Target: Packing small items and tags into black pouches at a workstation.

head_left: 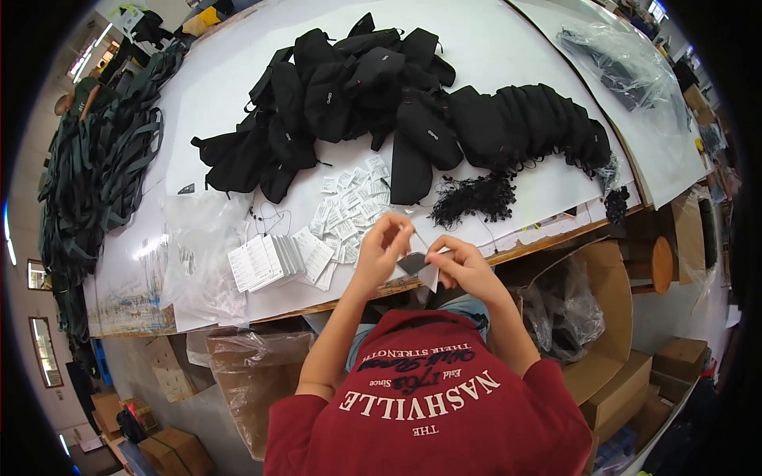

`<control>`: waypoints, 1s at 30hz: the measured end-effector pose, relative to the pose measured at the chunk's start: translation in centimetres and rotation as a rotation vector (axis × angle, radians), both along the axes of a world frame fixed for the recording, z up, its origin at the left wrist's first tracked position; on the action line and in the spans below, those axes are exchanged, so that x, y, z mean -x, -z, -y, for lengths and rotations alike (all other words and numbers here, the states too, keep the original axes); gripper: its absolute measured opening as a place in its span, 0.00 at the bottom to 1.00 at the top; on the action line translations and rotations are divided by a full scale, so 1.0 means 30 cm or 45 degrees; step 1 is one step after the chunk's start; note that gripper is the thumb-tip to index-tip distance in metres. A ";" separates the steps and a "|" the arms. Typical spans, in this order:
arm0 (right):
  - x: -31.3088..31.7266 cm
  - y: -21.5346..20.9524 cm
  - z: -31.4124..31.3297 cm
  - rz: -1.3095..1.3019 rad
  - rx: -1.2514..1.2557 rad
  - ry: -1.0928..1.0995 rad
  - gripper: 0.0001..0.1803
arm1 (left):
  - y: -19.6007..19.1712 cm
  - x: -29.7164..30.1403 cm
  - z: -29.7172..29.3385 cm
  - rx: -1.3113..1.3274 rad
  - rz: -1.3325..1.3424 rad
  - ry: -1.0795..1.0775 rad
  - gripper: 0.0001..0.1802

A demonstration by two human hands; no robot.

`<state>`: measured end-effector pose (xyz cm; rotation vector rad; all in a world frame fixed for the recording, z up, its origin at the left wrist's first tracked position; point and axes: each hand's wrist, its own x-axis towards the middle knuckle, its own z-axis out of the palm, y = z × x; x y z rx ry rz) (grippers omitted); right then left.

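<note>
Over the table's near edge, both my hands are raised close together. My left hand [386, 243] is closed in a pinch, with a thin string running from its fingertips toward the right. My right hand [458, 262] pinches the edge of a small dark and white hang tag [412, 263], which hangs between the two hands. Just beyond my left hand spreads a loose pile of small white printed labels [347, 208]. Left of it stand stacked white printed cards [266, 262]. A heap of black tangled cords [474, 198] lies beyond my right hand.
Black pouches [328, 101] are heaped at the back, with a row of them [524, 127] at the right. Clear plastic bags [205, 246] lie at the left, near hanging dark straps [99, 166]. Open cardboard boxes [607, 309] stand below the table's wooden edge.
</note>
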<state>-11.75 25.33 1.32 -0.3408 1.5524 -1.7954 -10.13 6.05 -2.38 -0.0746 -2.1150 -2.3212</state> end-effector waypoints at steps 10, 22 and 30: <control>-0.008 0.089 -0.068 -0.092 -0.074 0.301 0.10 | 0.218 0.315 0.072 1.362 -0.452 0.049 0.34; -0.023 0.057 -0.058 -0.155 -0.102 0.211 0.08 | 0.147 0.296 0.139 0.799 -0.281 -0.404 0.18; -0.018 0.072 -0.070 -0.155 -0.254 0.071 0.09 | 0.004 0.236 0.435 0.570 -0.093 -0.474 0.18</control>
